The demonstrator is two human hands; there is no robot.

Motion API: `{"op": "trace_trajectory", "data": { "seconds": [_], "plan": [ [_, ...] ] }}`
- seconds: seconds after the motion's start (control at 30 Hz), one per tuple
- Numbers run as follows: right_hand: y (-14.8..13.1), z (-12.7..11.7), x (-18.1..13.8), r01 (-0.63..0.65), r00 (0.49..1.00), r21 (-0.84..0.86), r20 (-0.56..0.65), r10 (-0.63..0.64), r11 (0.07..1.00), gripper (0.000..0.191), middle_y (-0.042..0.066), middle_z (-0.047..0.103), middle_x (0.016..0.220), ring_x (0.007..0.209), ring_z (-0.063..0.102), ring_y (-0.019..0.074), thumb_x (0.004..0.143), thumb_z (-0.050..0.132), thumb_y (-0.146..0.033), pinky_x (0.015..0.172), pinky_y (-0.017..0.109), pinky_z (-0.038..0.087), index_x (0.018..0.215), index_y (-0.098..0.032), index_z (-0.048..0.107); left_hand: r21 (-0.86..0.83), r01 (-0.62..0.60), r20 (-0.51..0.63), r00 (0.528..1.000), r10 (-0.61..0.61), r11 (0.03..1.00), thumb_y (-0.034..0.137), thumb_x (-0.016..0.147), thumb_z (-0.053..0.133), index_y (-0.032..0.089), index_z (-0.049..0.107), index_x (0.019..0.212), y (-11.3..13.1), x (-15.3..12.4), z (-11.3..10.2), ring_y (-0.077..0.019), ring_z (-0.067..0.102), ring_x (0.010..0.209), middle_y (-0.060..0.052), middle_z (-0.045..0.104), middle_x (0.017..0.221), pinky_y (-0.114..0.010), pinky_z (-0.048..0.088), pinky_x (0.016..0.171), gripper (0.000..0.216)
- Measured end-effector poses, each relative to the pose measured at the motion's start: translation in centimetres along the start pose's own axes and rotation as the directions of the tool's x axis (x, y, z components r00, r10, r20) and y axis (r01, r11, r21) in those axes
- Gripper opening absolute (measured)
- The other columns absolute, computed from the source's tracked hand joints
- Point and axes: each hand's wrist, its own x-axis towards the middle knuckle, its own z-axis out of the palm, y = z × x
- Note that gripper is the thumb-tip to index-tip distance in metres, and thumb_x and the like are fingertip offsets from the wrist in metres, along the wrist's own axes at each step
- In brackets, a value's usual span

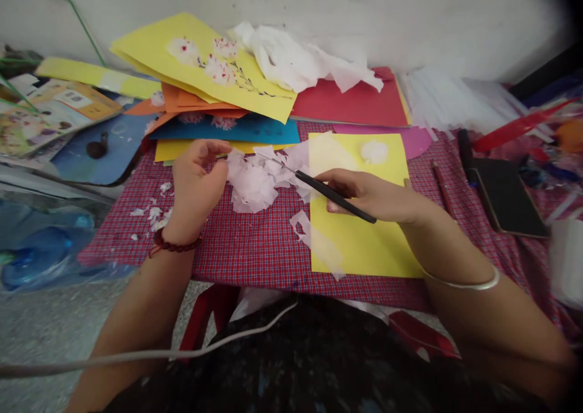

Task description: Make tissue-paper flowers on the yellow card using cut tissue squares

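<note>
My left hand (200, 179) is curled at the left edge of a pile of thin white tissue paper pieces (252, 185), thumb and forefinger at a piece's edge. In my right hand (353, 193) is a slim black-handled tool (334, 194), its thin metal end pointing left over the pile; its exact kind is unclear. Under this hand lies a yellow sheet (364, 243) bearing a white paper puff (374, 152) near its top. A cut strip of white paper (321, 246) lies across the sheet's lower left edge.
A red checked cloth (255, 249) covers the table. Behind are yellow cards with paper flowers (204, 61), crumpled white tissue (291, 58) and a red folder (350, 103). White scraps (157, 215) lie left; a pencil (443, 188) and black notebook (507, 194) right. A cable (218, 343) crosses my lap.
</note>
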Motion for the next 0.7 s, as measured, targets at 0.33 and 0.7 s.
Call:
{"op": "trace_trajectory", "data": {
  "seconds": [0.33,0.7],
  "plan": [
    [-0.9,0.4,-0.5,0.033,0.995,-0.051,0.097,-0.028,0.998,0.058,0.005,0.066,0.096,0.079,0.056,0.019,0.082,0.069,-0.055,0.067,0.033,0.045,0.128,-0.02,0.059,0.2,-0.403,0.237,0.904,0.355,0.893,0.016,0.081,0.068,0.021,0.069,0.086,0.2,0.6,0.6,-0.0265,0.055,0.129,-0.006,0.06,0.136,-0.049,0.042,0.112,0.007],
    [-0.4,0.0,0.1,0.013,1.0,-0.07,0.005,-0.012,0.997,0.055,0.005,0.061,0.093,0.077,0.051,0.0191,0.083,0.067,-0.057,0.064,0.034,0.04,0.122,-0.019,0.062,0.339,-0.251,0.464,0.883,0.071,0.907,0.021,0.075,0.064,0.027,0.069,0.106,-1.6,2.1,-2.9,-0.031,0.047,0.137,-0.007,0.055,0.143,-0.052,0.034,0.119,0.032]
  ]
}}
